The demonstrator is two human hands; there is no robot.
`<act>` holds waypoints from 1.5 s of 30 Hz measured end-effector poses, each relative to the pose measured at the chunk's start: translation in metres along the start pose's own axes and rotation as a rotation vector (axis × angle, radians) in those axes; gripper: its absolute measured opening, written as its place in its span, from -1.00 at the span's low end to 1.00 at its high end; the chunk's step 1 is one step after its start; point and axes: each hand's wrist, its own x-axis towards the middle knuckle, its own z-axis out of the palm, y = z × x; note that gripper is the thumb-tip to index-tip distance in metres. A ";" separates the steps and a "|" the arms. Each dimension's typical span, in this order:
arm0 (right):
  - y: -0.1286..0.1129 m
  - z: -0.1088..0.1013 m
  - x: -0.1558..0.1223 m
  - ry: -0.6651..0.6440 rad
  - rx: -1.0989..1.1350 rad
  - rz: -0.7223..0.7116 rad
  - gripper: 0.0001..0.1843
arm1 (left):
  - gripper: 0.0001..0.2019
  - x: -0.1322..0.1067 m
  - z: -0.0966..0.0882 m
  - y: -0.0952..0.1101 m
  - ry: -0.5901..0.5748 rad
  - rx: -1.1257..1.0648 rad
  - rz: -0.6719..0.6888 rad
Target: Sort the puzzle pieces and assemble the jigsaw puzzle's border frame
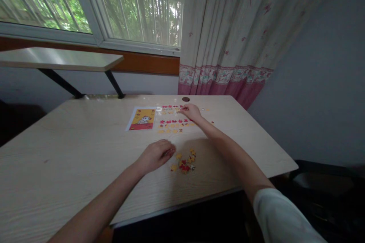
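Pale wood-grain table (pixel 71 151), spanning the frame from its left side to right of centre. Rectangular paper sheet with a yellow-and-red printed animal picture (pixel 142 119), centre of frame, lying flat. Bare left hand (pixel 158 155), lower centre, fingers curled inward; whether anything is grasped cannot be told. Rows of small red, yellow and mixed-colour knobbed pieces (pixel 172 121), just right of the sheet, in an upper and a lower group, roughly sorted by colour: the portion judged done. Loose heap of small yellow, red and white knobbed pieces (pixel 185 167), below the rows, just right of the left hand: the portion judged left, smaller than the laid-out share. Bare right hand (pixel 191 112), over the upper rows' right end, fingertips drawn together; a pinched piece cannot be confirmed. No pieces appear joined.
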 end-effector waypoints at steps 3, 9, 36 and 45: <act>0.000 0.006 0.004 -0.025 -0.022 0.020 -0.74 | -0.83 0.000 0.000 0.001 -0.002 0.003 0.002; -0.003 0.003 -0.001 -0.043 -0.066 0.024 -0.80 | -0.82 0.000 -0.001 0.000 -0.005 0.008 -0.002; -0.003 -0.068 -0.123 -0.626 0.135 -0.524 -0.84 | -0.84 0.030 0.004 0.011 -0.117 -0.084 0.026; -0.015 -0.055 -0.131 -0.411 0.636 -0.084 -0.70 | -0.82 0.036 0.021 0.018 0.128 -0.302 -0.201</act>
